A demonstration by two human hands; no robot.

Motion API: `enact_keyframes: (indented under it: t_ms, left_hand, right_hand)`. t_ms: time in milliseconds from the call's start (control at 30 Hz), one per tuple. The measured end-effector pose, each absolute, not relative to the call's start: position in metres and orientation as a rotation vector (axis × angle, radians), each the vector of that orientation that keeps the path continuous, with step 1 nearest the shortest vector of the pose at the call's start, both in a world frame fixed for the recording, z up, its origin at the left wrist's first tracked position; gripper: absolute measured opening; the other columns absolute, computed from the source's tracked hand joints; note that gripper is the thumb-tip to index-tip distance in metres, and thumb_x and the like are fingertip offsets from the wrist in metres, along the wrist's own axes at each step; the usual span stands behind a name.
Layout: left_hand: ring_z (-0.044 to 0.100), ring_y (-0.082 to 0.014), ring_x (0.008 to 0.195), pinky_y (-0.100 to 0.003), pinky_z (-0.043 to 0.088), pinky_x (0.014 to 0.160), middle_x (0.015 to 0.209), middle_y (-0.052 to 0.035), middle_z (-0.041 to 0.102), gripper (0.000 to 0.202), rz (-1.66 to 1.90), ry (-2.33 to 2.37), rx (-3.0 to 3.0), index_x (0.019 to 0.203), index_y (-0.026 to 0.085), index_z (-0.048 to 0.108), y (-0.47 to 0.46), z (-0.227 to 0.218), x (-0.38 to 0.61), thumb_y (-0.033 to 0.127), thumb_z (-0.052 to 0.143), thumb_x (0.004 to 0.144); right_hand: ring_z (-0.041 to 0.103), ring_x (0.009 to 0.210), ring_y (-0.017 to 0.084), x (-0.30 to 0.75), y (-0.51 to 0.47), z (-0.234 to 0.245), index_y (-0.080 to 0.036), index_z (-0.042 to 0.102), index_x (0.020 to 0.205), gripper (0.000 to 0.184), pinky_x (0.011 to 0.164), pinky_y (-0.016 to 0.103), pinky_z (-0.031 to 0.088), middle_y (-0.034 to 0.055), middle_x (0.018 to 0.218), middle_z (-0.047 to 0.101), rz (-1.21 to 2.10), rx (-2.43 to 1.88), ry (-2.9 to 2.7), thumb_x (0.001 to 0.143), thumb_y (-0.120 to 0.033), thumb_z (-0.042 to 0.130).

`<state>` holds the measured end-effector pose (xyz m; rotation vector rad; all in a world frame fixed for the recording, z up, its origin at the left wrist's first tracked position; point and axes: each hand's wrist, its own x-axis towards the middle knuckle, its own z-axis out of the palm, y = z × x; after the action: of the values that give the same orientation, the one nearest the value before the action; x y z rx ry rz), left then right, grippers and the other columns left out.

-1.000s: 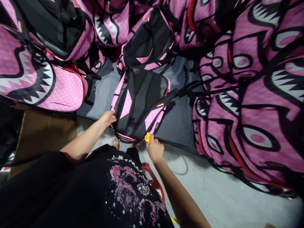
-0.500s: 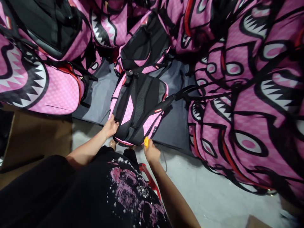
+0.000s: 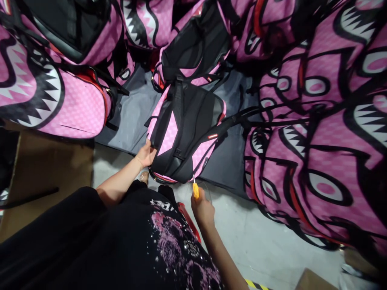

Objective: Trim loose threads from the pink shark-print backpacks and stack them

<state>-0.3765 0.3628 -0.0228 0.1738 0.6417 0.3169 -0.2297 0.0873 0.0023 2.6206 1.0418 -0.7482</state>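
Observation:
A pink and black backpack (image 3: 193,108) lies with its strap side up on the grey-covered surface, its lower end towards me. At its lower left side, my left hand (image 3: 146,155) is closed on the edge, thumb on top and some fingers hidden. Just off the lower right corner, my right hand (image 3: 203,206) is closed around a small yellow-handled tool (image 3: 196,191). A thin metal tip points from it towards the backpack's edge; whether it touches I cannot tell. Black straps run from the backpack to the right.
Pink shark-print backpacks are packed on the right (image 3: 323,185), at the left (image 3: 75,104) and at the back. Another backpack (image 3: 196,44) lies just beyond mine. A cardboard box (image 3: 54,169) stands at the lower left. Something red (image 3: 190,221) is on the floor by my legs.
My right hand has drawn back slightly from the backpack's corner, and the tool's metal tip now shows. My left hand keeps its hold on the edge. The view has shifted.

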Motion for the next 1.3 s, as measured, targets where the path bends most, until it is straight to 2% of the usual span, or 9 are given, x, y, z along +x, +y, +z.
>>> enact_keyframes:
  t_ms: [333,600,733,833,900,1000,1067,1200,1300]
  left_hand:
    - [0.068,-0.0312,0.11,-0.047,0.05,0.101,0.108,-0.0175,0.074,0.07,0.326,0.622,0.204,0.133,0.007,0.054,0.369,-0.012,-0.359,0.063,0.039,0.095]
    - [0.069,-0.0324,0.105,-0.048,0.052,0.098,0.105,-0.0179,0.073,0.056,0.306,0.801,0.5,0.122,0.008,0.061,0.359,0.003,-0.358,0.053,0.059,0.088]
    - [0.045,-0.0369,0.137,-0.056,0.034,0.114,0.143,-0.0205,0.053,0.063,0.428,1.049,1.487,0.141,0.013,0.048,0.322,0.01,-0.381,0.037,0.063,0.085]
    - [0.013,-0.0356,0.152,-0.059,0.016,0.12,0.164,-0.0157,0.02,0.077,0.323,0.656,2.419,0.153,0.021,0.032,0.297,0.002,-0.384,0.021,0.063,0.083]
    - [0.01,-0.0374,0.152,-0.06,0.014,0.12,0.164,-0.0187,0.015,0.082,0.09,0.399,2.774,0.155,0.02,0.028,0.292,-0.009,-0.373,0.012,0.061,0.08]
    - [0.024,-0.0396,0.148,-0.062,0.02,0.117,0.158,-0.0252,0.029,0.077,-0.098,0.439,2.923,0.153,0.012,0.032,0.293,-0.019,-0.348,0.007,0.057,0.08]
    - [0.039,-0.0371,0.142,-0.06,0.028,0.115,0.148,-0.0231,0.046,0.066,-0.023,0.497,2.829,0.146,0.011,0.044,0.296,-0.012,-0.334,0.005,0.054,0.081]
    - [0.061,-0.0246,0.121,-0.04,0.045,0.106,0.129,-0.0123,0.066,0.054,0.262,0.486,2.661,0.136,0.018,0.057,0.305,0.037,-0.309,0.008,0.048,0.084]
    - [0.07,-0.0213,0.097,-0.029,0.054,0.083,0.111,-0.0095,0.074,0.039,0.584,0.661,2.32,0.123,0.016,0.066,0.319,0.081,-0.294,0.02,0.052,0.086]
  right_hand:
    - [0.067,0.068,0.023,-0.27,0.047,0.028,-0.018,0.049,0.134,0.043,0.059,0.028,0.032,0.008,0.076,0.071,-0.914,2.72,0.908,0.102,-0.039,0.029]
    - [0.07,0.079,0.025,-0.317,0.061,0.008,-0.021,0.051,0.131,0.038,0.063,0.029,0.039,0.009,0.086,0.074,-1.097,2.587,1.001,0.098,-0.035,0.039]
    - [0.07,0.079,0.023,-0.316,0.086,0.004,-0.022,0.054,0.128,0.038,0.063,0.028,0.039,0.0088,0.085,0.074,-1.126,2.613,0.949,0.1,-0.038,0.035]
    - [0.07,0.084,0.023,-0.317,0.091,0.004,-0.02,0.054,0.128,0.038,0.067,0.027,0.04,0.0102,0.093,0.074,-1.204,2.704,0.949,0.099,-0.037,0.036]
    - [0.07,0.088,0.023,-0.318,0.091,0.002,-0.018,0.055,0.126,0.037,0.069,0.026,0.041,0.0113,0.096,0.074,-1.251,2.795,0.898,0.098,-0.035,0.039]
    - [0.07,0.09,0.022,-0.319,0.09,-0.004,-0.017,0.059,0.119,0.033,0.07,0.025,0.044,0.0101,0.097,0.074,-1.38,2.972,0.854,0.096,-0.034,0.042]
    - [0.07,0.085,0.022,-0.323,0.086,-0.007,-0.017,0.06,0.118,0.036,0.069,0.026,0.047,0.0091,0.092,0.074,-1.346,3.087,0.855,0.096,-0.037,0.041]
    - [0.072,0.075,0.026,-0.337,0.071,-0.004,-0.014,0.06,0.124,0.049,0.064,0.03,0.052,0.0116,0.085,0.074,-0.923,3.354,0.979,0.097,-0.044,0.033]
    - [0.074,0.081,0.025,-0.346,0.065,0.007,-0.009,0.057,0.13,0.053,0.069,0.03,0.056,0.0173,0.101,0.074,-0.457,3.578,1.261,0.097,-0.044,0.035]
